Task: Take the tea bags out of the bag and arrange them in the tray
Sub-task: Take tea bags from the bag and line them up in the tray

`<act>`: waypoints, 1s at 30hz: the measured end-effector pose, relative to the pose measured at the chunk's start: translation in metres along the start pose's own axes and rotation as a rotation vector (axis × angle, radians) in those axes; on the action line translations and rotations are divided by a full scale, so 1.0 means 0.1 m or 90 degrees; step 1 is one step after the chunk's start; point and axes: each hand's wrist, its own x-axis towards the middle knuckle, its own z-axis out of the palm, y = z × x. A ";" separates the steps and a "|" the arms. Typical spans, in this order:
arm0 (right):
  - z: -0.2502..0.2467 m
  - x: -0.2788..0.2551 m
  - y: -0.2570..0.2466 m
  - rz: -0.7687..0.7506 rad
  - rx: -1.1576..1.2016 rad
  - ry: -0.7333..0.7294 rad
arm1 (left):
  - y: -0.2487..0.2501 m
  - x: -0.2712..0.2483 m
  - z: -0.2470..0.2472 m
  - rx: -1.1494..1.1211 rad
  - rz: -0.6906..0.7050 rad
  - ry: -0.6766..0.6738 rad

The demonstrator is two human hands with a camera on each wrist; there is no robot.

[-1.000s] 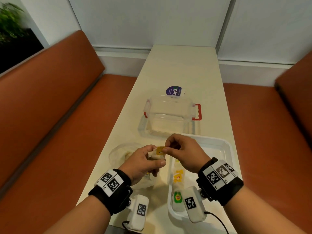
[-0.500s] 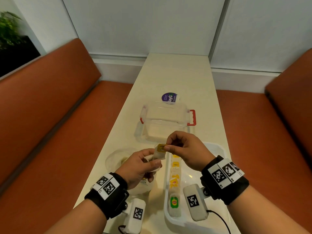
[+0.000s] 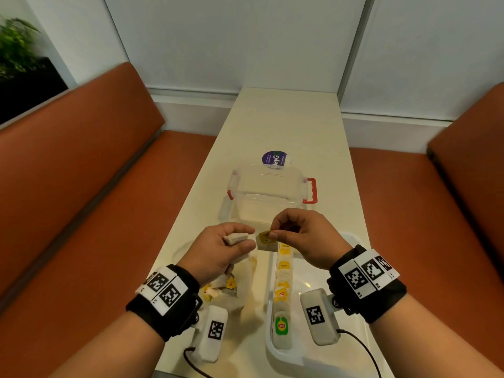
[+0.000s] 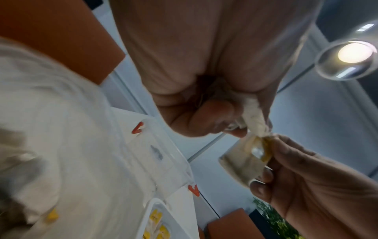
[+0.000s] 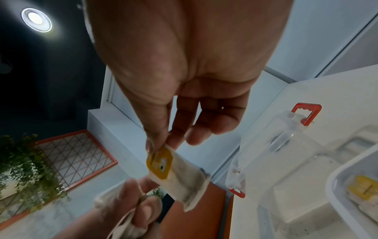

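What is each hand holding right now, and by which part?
The right hand pinches a tea bag by its yellow tag end, thumb and forefinger. The left hand grips a second tea bag around its body, one end poking out.

tea bag with yellow tag (image 3: 266, 241): held up just above tray's far end | second tea bag (image 3: 236, 238): white, left of it | row of tea bags (image 3: 282, 290): lies along white tray (image 3: 351, 358) left side | bag (image 3: 231, 291): clear, left of tray, more inside

Two hands (image 3: 218, 249) (image 3: 302, 236), one tea bag (image 3: 266, 242) (image 3: 236, 238) in each; one tray (image 3: 351, 339); one clear box (image 3: 270, 197); one bag (image 3: 231, 290)
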 end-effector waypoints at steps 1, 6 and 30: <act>0.01 0.00 -0.01 -0.006 -0.001 -0.002 | 0.05 0.01 0.03 0.033 0.019 -0.014; 0.03 -0.05 0.06 -0.023 0.023 0.030 | 0.13 0.04 0.14 0.118 0.064 -0.034; 0.06 -0.28 1.38 0.254 0.063 0.234 | -0.19 0.00 0.05 0.119 -0.060 0.011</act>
